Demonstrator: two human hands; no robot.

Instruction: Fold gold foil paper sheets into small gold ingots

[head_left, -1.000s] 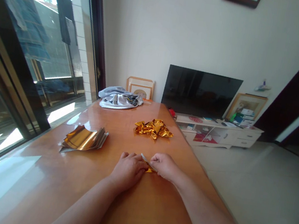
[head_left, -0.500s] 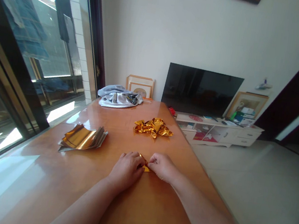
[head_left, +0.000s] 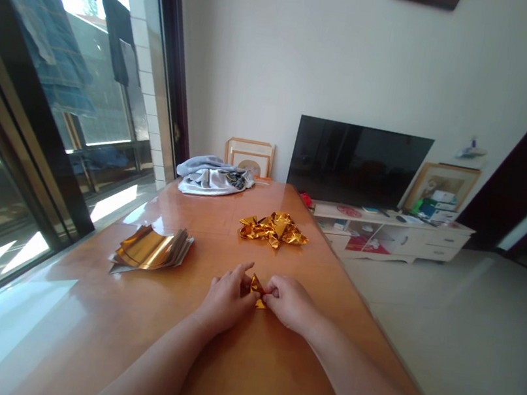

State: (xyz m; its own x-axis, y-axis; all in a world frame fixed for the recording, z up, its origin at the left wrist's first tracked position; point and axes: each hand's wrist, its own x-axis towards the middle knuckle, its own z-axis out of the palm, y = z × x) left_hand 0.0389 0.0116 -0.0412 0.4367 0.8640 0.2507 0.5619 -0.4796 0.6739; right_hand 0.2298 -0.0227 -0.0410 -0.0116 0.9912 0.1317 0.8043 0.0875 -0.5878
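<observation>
A small folded piece of gold foil paper (head_left: 257, 285) is pinched between both hands above the wooden table. My left hand (head_left: 229, 298) grips its left side with thumb and fingers, the index finger lifted and pointing forward. On its right side my right hand (head_left: 288, 301) is closed, thumb and fingertips pressed on the foil. Part of the piece is hidden by the fingers. Beyond the hands lies a heap of folded gold foil pieces (head_left: 274, 229). To the left sits a stack of flat gold foil sheets (head_left: 153, 249), slightly curled.
The glossy wooden table (head_left: 90, 330) runs forward to a bundle of grey cloth (head_left: 214, 177) and framed pictures (head_left: 250, 156). A television (head_left: 357, 165) stands by a low white cabinet (head_left: 405, 242) at right. Glass doors (head_left: 14, 140) line the left.
My left index finger has lifted, and more of the folded foil shows upright between the hands. The whole view has shifted slightly.
</observation>
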